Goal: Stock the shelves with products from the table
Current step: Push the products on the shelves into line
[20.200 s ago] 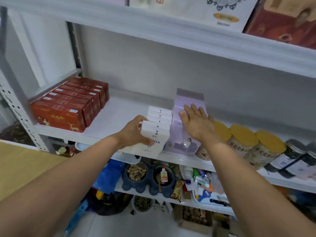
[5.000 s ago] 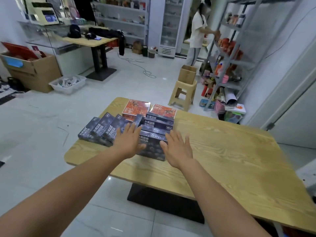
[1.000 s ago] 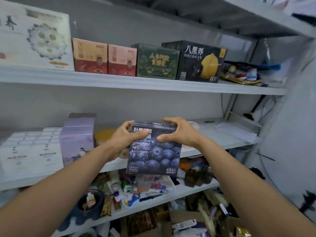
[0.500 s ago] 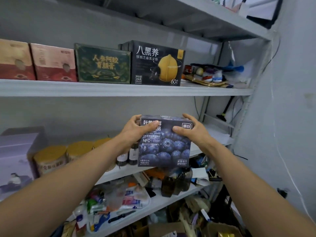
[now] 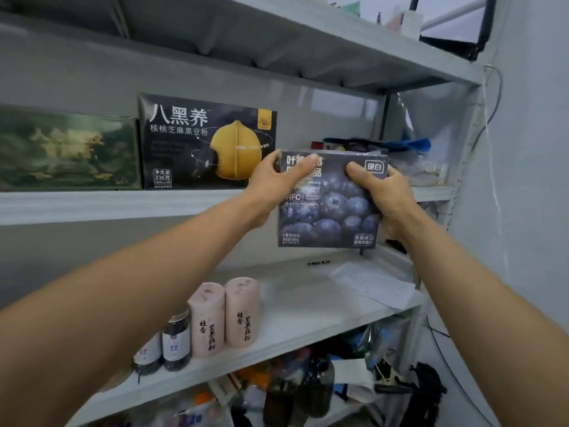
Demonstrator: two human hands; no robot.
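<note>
Two bare forearms reach up and forward from the bottom corners of the view. The left grip (image 5: 272, 184) holds the left edge of the blueberry box (image 5: 331, 211), thumb lying across the printed front and the other fingers out of sight behind it. The right grip (image 5: 389, 197) clasps the right edge the same way, thumb on the front near the top corner.

The box is upright, its front facing the camera, and is carried in the air in front of the rack. Its top sits above the front lip of the middle shelf (image 5: 92, 206) and its bottom hangs below that lip, so it rests on no shelf.

Below the arms, on the lower shelf (image 5: 308, 306), two pink canisters (image 5: 224, 315) stand side by side, touching, with two dark jars (image 5: 167, 343) just to their left. A sheet of paper (image 5: 375, 285) lies flat near that shelf's right end.

Under it is a jumble of packets and bottles (image 5: 301, 392) (too blurred to sort out).

Farther back on the middle shelf, a black box (image 5: 206, 143) with a yellow fruit-like picture stands just left of the held box, and a green box (image 5: 67, 149) stands beside it, further left. Behind the held box lies a heap with something blue (image 5: 411, 143).
</note>
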